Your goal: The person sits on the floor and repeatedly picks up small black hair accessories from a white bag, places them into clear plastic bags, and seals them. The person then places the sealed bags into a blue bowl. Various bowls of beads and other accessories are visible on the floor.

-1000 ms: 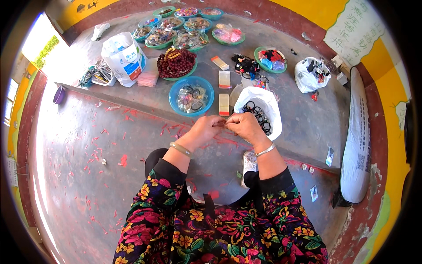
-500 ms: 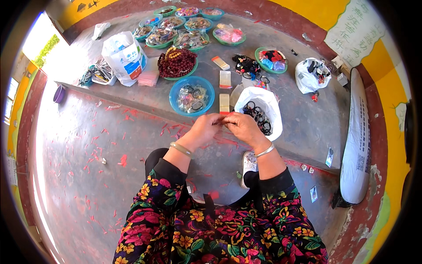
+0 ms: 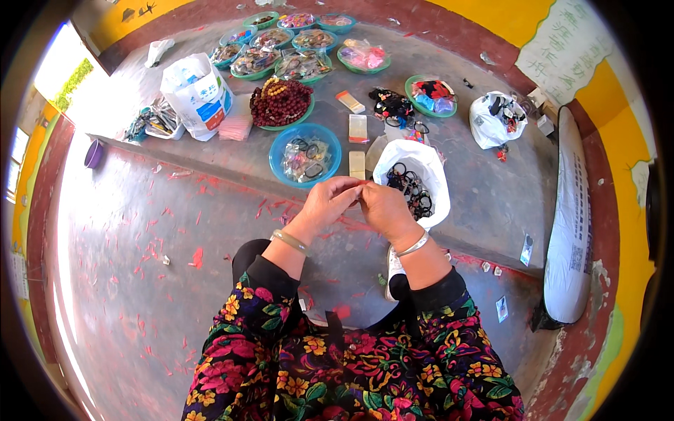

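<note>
The left hand [image 3: 328,203] and right hand [image 3: 386,209] meet, fingertips pressed together (what they pinch, if anything, I cannot tell), the work seemingly unfinished. Just right, a white bag [image 3: 437,172] holds loose black bands [image 3: 414,189], probably unsorted; far left of it, a blue bowl [image 3: 278,156] holds clear packets [image 3: 300,167], perhaps done.

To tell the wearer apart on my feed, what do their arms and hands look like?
Black sleeves with pink, yellow and green flowers end in plain black cuffs. Left hand: gloveless, dull beige bangle at the wrist. Right hand: gloveless, silver bangle.
</note>
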Motion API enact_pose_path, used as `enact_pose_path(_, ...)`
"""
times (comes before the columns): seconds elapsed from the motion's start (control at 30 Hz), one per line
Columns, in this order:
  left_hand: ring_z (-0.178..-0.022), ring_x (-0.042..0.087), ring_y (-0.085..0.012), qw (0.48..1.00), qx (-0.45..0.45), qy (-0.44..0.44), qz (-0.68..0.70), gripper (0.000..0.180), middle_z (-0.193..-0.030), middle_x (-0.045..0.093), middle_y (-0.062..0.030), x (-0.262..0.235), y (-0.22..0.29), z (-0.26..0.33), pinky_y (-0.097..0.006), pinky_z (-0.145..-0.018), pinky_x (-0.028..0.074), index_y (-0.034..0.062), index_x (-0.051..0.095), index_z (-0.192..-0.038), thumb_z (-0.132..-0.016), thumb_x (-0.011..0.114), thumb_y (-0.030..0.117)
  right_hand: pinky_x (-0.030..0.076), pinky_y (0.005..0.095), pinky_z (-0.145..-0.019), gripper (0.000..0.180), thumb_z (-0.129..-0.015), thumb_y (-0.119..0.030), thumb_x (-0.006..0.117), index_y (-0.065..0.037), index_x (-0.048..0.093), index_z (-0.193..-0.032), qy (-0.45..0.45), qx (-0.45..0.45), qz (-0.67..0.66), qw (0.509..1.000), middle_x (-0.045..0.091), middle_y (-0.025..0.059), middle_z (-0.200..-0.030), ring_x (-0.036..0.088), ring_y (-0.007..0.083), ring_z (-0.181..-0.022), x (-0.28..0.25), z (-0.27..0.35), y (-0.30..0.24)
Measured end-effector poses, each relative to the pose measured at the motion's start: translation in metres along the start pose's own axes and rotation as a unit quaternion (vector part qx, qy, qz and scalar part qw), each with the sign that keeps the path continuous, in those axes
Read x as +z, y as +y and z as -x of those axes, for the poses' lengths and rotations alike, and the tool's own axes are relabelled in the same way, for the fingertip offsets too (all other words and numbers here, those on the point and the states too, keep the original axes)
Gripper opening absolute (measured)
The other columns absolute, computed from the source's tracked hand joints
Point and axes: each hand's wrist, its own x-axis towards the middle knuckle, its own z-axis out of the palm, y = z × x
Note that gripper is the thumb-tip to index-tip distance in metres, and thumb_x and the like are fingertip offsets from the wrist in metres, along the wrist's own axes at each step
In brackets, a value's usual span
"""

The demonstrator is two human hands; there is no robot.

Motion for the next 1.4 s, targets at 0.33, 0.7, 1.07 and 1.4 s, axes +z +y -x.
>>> enact_pose_path(0.33,-0.088,0.059,-0.0125,0.998,-0.013,0.045,0.048,0.026,-0.095,0.063,-0.007,-0.006,-0.009,-0.006,-0.026,-0.079,0.048,-0.006,0.059,-0.104,-0.088,0.055,0.014,0.046,0.0433,-0.053,0.03,-0.078,-0.001,0.047,-0.005,0.044,-0.108,-0.005,0.035,-0.066,0.997,0.06,0.0184,-0.074,0.06,0.0353,-0.067,-0.003,-0.006,-0.013)
enact_pose_path(0.7,-0.081,0.061,-0.0145,0.994,-0.042,0.097,0.014,0.02,-0.091,0.063,-0.008,-0.007,-0.022,-0.011,-0.027,-0.073,0.051,-0.0046,0.061,-0.1,-0.088,0.054,0.01,0.049,0.0374,-0.058,0.07,-0.075,0.001,0.055,-0.008,0.029,-0.139,0.069,-0.113,0.004,0.991,0.062,0.0136,-0.079,0.061,0.0299,-0.067,0.011,-0.008,-0.017)
enact_pose_path(1.07,-0.076,0.059,-0.011,0.99,-0.006,0.139,-0.006,0.021,-0.084,0.066,-0.0073,-0.005,-0.02,-0.009,-0.025,-0.069,0.047,-0.0038,0.065,-0.096,-0.085,0.056,0.011,0.049,0.0361,-0.069,0.062,-0.076,-0.006,0.057,-0.005,0.036,-0.134,0.029,-0.103,0.055,0.993,0.061,0.0142,-0.096,0.059,0.0293,-0.082,0.0,-0.003,-0.024)
enact_pose_path(1.4,-0.071,0.053,-0.0078,0.987,-0.068,0.128,-0.066,0.024,-0.08,0.06,-0.0027,-0.016,-0.03,-0.008,-0.021,-0.063,0.044,-0.0048,0.065,-0.097,-0.083,0.054,0.011,0.049,0.0383,-0.071,0.018,-0.079,-0.008,0.054,-0.006,0.066,-0.093,0.247,0.131,-0.073,0.957,0.065,0.0138,-0.089,0.062,0.0322,-0.084,-0.042,-0.018,0.068)
